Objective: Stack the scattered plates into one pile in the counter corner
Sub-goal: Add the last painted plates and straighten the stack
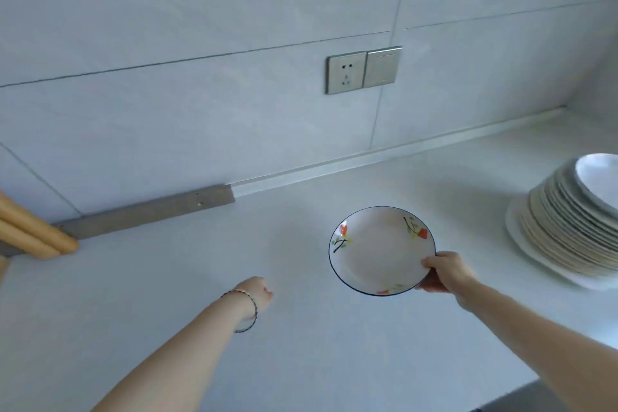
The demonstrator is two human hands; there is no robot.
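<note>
My right hand [446, 273] grips the near right rim of a small white plate [378, 249] with a dark blue edge and orange flower prints, held level above the white counter [301, 344]. A tall pile of white plates [568, 227] stands at the right edge of the view, toward the counter corner, resting on a wider white plate. My left hand [259, 293] hovers over the counter left of the held plate, fingers curled in and holding nothing; a thin bracelet circles its wrist.
A double wall socket [363, 69] sits on the tiled backsplash above the counter. Two wooden handles [31, 234] lean at the far left beside a grey strip [150, 211] along the wall base. A dark edge shows at the bottom right.
</note>
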